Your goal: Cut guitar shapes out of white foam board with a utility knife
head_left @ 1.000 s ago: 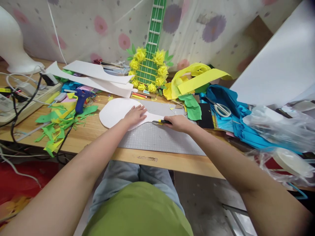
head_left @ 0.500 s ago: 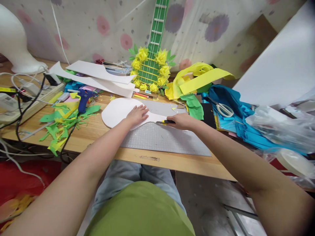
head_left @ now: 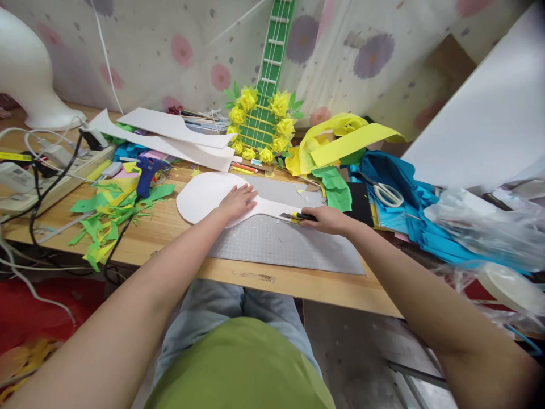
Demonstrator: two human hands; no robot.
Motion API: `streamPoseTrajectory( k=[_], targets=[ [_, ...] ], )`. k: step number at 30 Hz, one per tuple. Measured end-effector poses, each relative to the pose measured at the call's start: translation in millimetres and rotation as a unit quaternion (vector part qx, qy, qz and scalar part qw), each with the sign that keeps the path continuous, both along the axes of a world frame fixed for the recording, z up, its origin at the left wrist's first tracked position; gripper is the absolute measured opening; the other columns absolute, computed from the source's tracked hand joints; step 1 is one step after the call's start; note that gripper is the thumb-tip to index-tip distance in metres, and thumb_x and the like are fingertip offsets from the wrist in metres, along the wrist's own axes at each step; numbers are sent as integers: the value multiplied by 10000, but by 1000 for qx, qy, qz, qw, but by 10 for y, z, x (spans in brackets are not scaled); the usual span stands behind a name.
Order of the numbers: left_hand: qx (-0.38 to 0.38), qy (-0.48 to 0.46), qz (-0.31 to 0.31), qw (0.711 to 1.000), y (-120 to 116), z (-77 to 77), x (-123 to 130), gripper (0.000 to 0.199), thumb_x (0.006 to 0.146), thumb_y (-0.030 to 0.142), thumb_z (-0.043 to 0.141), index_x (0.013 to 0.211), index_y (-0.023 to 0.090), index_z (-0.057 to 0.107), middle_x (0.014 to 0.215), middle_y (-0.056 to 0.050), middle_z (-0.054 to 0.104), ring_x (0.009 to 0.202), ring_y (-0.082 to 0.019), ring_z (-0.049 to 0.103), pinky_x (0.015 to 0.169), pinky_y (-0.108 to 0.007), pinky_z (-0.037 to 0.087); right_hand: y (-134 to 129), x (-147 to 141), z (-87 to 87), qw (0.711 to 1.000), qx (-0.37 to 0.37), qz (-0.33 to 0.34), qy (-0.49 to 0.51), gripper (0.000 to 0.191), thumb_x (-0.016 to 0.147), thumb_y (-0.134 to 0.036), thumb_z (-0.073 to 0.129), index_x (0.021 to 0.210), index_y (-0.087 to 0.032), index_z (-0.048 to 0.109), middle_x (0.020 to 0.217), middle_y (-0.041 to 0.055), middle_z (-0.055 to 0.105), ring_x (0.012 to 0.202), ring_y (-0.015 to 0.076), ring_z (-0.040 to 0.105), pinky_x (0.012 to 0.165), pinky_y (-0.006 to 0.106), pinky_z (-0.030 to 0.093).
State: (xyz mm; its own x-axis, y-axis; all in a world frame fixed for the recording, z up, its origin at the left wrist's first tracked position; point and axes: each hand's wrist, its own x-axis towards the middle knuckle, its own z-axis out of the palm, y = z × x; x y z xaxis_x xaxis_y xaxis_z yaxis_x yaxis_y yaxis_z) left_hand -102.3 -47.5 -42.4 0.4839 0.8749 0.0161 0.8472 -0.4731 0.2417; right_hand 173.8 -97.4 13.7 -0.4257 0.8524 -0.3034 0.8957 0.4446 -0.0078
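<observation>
While one blue plastic glue gun [head_left: 147,173] lies left of both hands, the left hand [head_left: 238,203] spreads flat on one white, paddle-shaped board [head_left: 204,196] overlapping the grey gridded cutting mat [head_left: 272,244]. The right hand [head_left: 321,220] grips one black-and-yellow utility knife [head_left: 293,216], farther right along the neck's near edge than before. Bare mat lies nearer the person.

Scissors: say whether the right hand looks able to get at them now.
Probably yes; the scissors lie on the blue material with their handles uncovered, though the right hand is holding the cutter.
</observation>
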Motion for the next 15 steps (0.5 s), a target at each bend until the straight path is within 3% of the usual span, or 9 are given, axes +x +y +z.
streamPoseTrajectory(
  k=[4,10,15],
  targets=[
    [-2,-8,1,1000,-21,25,-2,479,908,383,325,1342,192,396,1469,-73,289,1373,-206,177,1112,-420,123,-16,-41,1,998,-1,-20,51,341,842,-478,392,985,-215,554,855,61,655,678,167,555,542,237,299],
    [-12,-24,8,1000,-7,33,36,481,900,364,371,1336,164,402,1461,-98,301,1366,-233,197,1109,-436,128,1,-296,-48,997,27,12,76,313,851,-453,412,1002,-221,558,902,60,666,722,171,572,566,235,294],
    [19,-63,48,997,-1,134,86,468,913,305,335,1343,130,393,1484,-114,236,1376,-220,159,1111,-390,152,10,-487,-63,996,50,0,72,312,862,-437,403,1038,-230,556,956,67,671,773,194,588,566,243,290]
  ],
)
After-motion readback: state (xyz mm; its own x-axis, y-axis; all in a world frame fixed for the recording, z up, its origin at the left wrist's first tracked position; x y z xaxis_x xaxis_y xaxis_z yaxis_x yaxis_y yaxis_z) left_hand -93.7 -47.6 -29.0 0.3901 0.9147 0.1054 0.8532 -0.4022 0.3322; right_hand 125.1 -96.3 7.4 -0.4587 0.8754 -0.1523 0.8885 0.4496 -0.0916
